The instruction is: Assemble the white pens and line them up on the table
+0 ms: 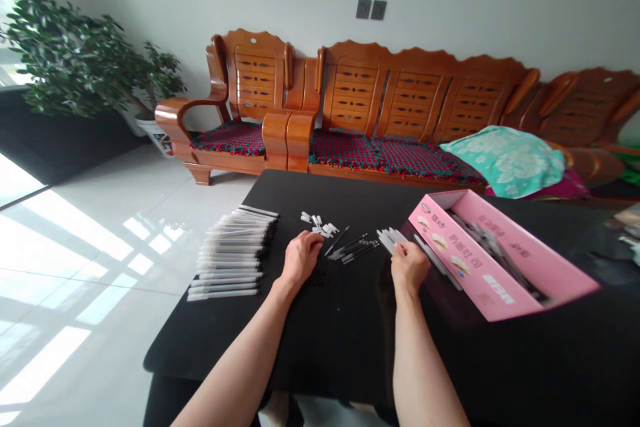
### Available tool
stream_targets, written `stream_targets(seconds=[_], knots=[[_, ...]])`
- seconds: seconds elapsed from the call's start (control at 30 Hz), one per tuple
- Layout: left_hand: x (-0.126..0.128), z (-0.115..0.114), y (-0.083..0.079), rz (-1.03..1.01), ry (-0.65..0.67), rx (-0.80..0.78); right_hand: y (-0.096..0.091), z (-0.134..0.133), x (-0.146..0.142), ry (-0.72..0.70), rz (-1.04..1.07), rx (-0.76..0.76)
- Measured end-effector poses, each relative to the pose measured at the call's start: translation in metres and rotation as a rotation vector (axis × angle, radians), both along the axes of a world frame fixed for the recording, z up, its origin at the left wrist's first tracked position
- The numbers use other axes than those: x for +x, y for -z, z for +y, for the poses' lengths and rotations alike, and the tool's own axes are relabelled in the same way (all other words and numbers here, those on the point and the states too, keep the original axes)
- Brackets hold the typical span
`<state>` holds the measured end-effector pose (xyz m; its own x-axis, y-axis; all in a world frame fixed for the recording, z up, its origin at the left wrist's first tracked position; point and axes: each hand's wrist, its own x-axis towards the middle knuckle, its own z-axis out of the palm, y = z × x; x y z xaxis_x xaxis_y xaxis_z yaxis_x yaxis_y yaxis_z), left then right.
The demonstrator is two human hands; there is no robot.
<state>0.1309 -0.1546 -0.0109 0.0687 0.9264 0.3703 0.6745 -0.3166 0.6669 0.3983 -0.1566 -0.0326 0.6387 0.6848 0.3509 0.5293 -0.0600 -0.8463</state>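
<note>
My left hand [301, 257] is closed in a pinch beside a loose heap of small white pen caps [327, 228]; whatever its fingertips may hold is too small to make out. Several white pen barrels [389, 237] are gripped in my right hand [410, 265], their ends pointing away to the left. Between both hands lie dark pen refills [350, 250] in a loose spread. To the left, many white pens [233, 250] lie side by side in a long row. A few more barrels [433, 255] rest right of my right hand, along the box.
A pink open cardboard box [475, 267] with dark, thin items inside stands on the right of the black table [320, 340]. Beyond the table runs a wooden bench [380, 90] with a turquoise cloth [507, 159]. A potted plant [95, 67] stands at the far left.
</note>
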Motion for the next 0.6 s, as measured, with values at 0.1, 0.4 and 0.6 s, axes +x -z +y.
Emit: stream_targets(seconds=[0.1, 0.4, 0.6], knots=[[0.005, -0.003, 0.010, 0.109, 0.023, -0.029, 0.009, 0.001, 0.002, 0.063, -0.197, -0.069], [0.009, -0.001, 0.012, 0.235, 0.057, -0.053, 0.011, 0.000, -0.002, 0.056, -0.390, -0.256], [0.013, -0.003, 0.013, 0.282, 0.015, -0.077, -0.003, 0.002, -0.013, -0.058, -0.018, -0.099]])
